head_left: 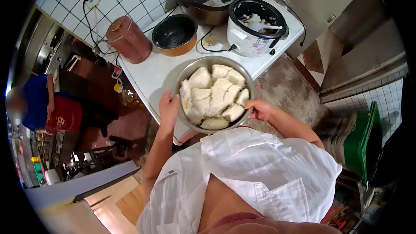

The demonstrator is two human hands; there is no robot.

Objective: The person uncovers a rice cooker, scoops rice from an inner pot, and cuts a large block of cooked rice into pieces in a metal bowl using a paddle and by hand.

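Observation:
A round metal basin (177, 76) is at the front edge of the white table, filled with thick pale chunks of food (212, 95) that have a crumbly surface. My left hand (169, 108) grips its left rim, and my right hand (260, 109) grips the lower right rim with the thumb on top. Fingers under the basin are hidden on both sides. Whether the basin rests on the table or is held just above it, I cannot tell.
On the white table (160, 73) stand a brown jug (128, 41), a black-lined pot (175, 32), a dark rice cooker (203, 0) and a white rice cooker (249, 39) with rice and a paddle. A person in blue (37, 99) is at far left. A green bin (368, 143) stands right.

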